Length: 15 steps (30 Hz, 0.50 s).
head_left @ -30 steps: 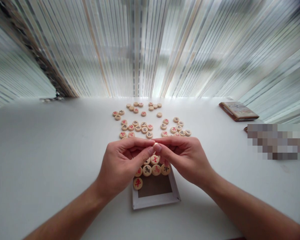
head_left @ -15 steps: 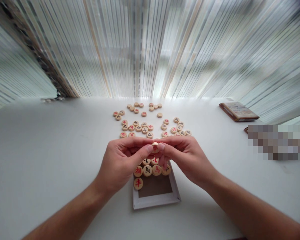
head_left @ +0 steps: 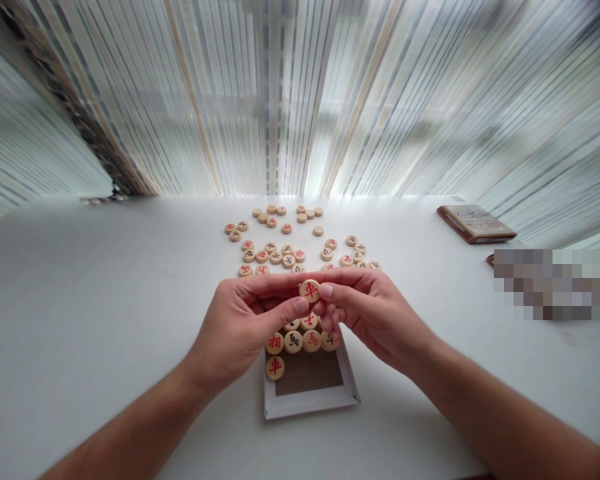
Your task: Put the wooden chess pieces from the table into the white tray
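While the left hand and the right hand meet above the far part of a shallow tray, they pinch one round piece between them, its red character facing the camera. The left thumb rests at its lower left edge and the right thumb at its right edge; both hands are drawn in narrow around it. Beyond them, loose pieces lie scattered over the white tabletop, some with red or black characters up, a few with plain faces. Off to the right, near the far edge, lies a flat brown-sided box or book, well apart from the hands. A curtain of vertical strips spans the background, with a dark chain-like strand slanting down at the left.

The hands stand in the way of much of the tray: its far end is covered, and the row with a black and a red character shows only in part. Nearer, four pieces form a row, the rightmost partly behind the right hand's fingers; a single red-marked piece sits at the tray's left side, beside the bare brown bottom. Some loose pieces are cut off by the knuckles. At the right, a pixelated patch hides most of a brown-edged object, so what it is cannot be told.
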{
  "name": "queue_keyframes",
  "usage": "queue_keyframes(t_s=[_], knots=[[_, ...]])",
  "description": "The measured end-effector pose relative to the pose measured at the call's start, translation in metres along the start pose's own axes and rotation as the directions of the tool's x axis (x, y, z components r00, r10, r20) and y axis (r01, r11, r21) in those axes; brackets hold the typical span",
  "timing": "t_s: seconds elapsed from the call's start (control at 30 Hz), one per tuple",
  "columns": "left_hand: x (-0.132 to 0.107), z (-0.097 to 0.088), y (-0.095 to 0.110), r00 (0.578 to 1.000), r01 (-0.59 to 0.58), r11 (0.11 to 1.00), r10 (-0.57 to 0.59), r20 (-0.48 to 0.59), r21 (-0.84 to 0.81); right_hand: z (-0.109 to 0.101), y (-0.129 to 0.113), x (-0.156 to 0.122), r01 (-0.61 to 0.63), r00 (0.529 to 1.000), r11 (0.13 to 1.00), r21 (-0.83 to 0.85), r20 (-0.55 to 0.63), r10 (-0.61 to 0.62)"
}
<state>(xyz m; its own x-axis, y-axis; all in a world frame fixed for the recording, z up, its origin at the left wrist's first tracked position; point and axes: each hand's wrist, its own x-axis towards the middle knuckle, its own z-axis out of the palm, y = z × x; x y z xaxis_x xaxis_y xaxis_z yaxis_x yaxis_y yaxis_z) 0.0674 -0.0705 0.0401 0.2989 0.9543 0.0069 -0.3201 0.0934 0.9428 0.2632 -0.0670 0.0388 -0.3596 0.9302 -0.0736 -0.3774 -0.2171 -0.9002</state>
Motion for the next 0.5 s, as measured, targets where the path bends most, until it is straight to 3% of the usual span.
queue_keyframes(t_s=[0.2,0.5], knots=[[0.0,0.0006,0.0021,0.999,-0.042,0.997,0.043,-0.006,0.069,0.0019,-0.0014,0.0005,-0.045,0.999,0.999,0.0,0.005,0.045],[-0.001,0.0003,0.0012,0.994,-0.109,0.983,0.111,-0.008,0.151,-0.0036,0.0042,-0.0012,-0.017,0.997,0.998,-0.064,0.072,0.022]])
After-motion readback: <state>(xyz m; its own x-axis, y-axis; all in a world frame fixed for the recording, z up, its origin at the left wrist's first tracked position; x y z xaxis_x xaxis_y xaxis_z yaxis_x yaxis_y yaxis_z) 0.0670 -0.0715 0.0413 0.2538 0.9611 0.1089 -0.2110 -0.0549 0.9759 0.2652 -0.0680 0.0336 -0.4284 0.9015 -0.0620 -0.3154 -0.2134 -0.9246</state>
